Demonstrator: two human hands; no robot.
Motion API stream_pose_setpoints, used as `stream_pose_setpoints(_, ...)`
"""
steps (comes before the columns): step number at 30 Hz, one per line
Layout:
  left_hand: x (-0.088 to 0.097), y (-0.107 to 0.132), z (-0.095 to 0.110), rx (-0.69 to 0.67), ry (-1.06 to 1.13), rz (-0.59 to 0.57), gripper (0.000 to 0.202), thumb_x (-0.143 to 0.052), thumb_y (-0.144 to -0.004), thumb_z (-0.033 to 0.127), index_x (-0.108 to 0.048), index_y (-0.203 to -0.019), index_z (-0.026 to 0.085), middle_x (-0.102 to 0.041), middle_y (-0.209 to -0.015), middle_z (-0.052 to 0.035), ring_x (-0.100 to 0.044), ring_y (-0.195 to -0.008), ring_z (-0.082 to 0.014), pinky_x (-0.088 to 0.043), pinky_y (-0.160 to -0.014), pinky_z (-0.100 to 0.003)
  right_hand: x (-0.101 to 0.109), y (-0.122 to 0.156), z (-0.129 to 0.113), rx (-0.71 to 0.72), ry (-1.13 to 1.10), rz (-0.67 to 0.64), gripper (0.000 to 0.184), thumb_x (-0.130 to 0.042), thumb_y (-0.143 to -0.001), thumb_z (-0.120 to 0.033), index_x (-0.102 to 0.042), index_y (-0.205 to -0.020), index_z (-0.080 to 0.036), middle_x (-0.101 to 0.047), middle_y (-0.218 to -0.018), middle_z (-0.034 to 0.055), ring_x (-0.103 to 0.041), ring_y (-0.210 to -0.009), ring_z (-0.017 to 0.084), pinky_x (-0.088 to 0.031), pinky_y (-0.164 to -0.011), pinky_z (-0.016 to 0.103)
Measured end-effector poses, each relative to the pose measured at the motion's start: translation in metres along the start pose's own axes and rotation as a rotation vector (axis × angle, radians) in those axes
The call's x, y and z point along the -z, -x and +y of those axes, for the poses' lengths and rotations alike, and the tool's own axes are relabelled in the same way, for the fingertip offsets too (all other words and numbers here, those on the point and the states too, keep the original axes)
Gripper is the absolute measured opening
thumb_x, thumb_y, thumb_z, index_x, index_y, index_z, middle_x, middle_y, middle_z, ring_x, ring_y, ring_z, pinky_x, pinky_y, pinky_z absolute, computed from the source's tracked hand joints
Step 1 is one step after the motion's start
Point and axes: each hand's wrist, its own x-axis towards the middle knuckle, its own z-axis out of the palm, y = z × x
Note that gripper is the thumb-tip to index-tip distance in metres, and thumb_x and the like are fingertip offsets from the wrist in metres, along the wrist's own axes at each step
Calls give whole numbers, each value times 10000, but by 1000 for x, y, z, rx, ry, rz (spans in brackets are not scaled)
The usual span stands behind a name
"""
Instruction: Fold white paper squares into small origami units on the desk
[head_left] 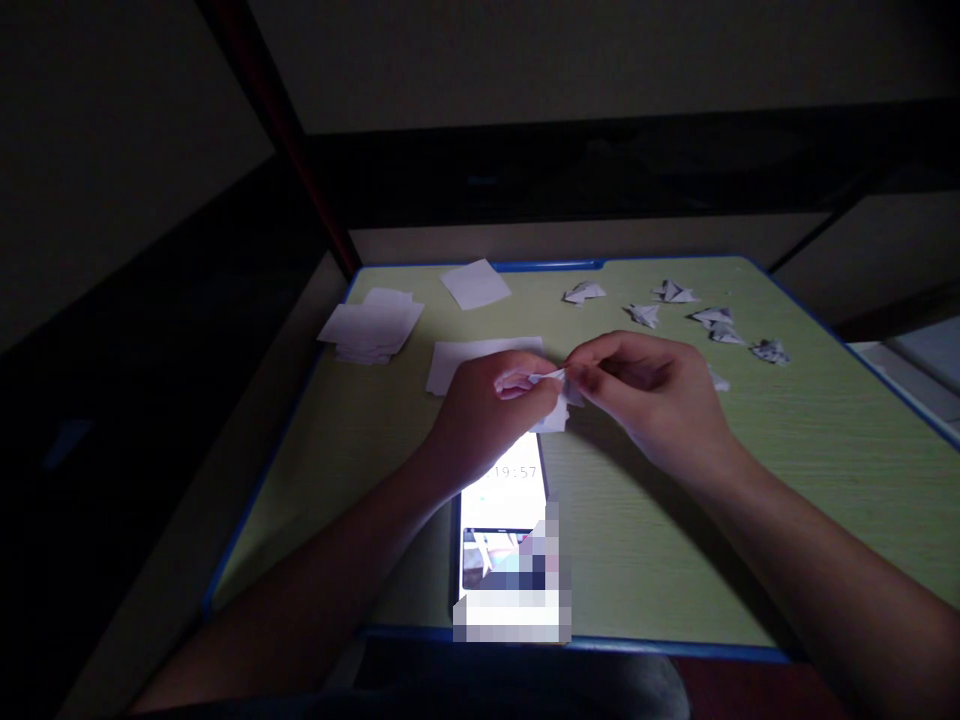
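Observation:
Between both hands, above the upper end of a lit phone, is a small folded piece of white paper [553, 415]. My left hand [491, 405] is closed on its left side, with the thumb along the paper. At the paper's upper right corner, the thumb and index fingertips of my right hand [645, 385] pinch together; the exact hold is partly hidden. The phone [504, 500] lies on the table below my left hand, its screen showing digits and a picture. Behind my left hand lies a flat white sheet [457, 362], partly covered by it.
A light green table [675, 560] with a blue rim carries everything. Loose white sheets [371, 325] are piled at the far left, and a single square sheet [476, 284] lies at the back. Several folded paper pieces [675, 291] are scattered at the back right. Dark walls stand behind.

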Motion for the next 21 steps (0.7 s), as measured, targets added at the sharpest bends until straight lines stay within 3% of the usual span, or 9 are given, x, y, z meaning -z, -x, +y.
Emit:
stream_pose_setpoints(17, 2, 1, 0, 39, -5, -74, 152, -605, -761, 259, -675, -810, 134, -714, -737, -47, -655, -670, -136, -510, -589, -239, 0, 0, -2, 15, -37, -14, 57, -677, -704, -210, -643, -667, -183, -606, -561, -14, -535, -529, 121, -406, -511, 266)
stream_pose_setpoints(21, 1, 1, 1, 31, -3, -21, 128, -619, -746, 240, -664, -802, 134, -719, -763, -51, -661, -692, -137, -519, -617, -245, -1, 0, -3, -15, -24, 5, 81, -702, -699, -243, -662, -681, -174, -618, -589, -10, -535, -539, 111, -402, -513, 255)
